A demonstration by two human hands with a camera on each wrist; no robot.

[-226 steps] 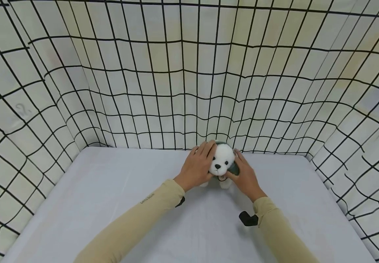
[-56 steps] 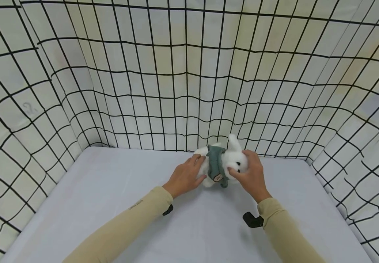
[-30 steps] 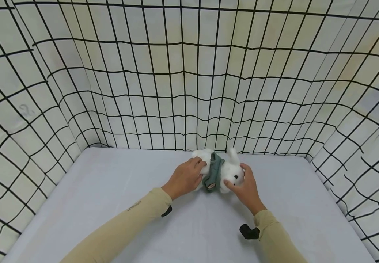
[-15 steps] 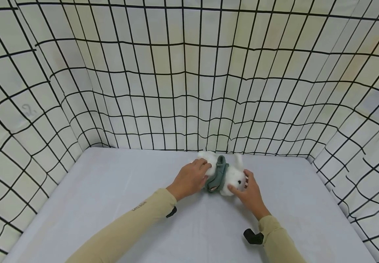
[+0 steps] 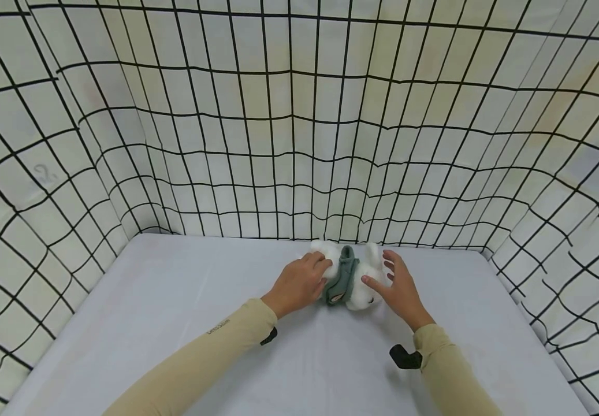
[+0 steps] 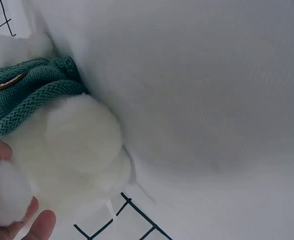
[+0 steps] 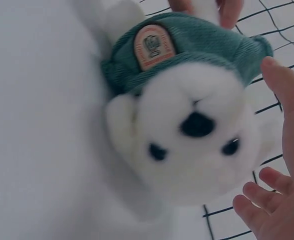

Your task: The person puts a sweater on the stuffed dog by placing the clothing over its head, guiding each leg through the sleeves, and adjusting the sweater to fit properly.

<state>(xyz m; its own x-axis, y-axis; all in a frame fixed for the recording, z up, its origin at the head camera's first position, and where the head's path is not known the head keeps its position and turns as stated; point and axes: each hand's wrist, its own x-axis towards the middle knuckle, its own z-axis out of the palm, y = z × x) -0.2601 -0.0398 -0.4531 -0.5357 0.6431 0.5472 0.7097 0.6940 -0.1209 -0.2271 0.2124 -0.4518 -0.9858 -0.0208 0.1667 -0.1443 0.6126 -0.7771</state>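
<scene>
Since half a second ago your right hand [image 5: 400,289] has come off the toy's head, its fingers [image 5: 390,261] now spread and straight just beside the face. Under your fingertips lies the pale table [image 5: 174,323], walled by gridded sheeting [image 5: 299,127]. Between your two hands the white plush dog [image 5: 353,277] lies on its side in a green knitted sweater [image 5: 343,280], head toward your right fingers. Your left hand [image 5: 299,283] curls its fingers over the toy's rear end and grips it.
</scene>
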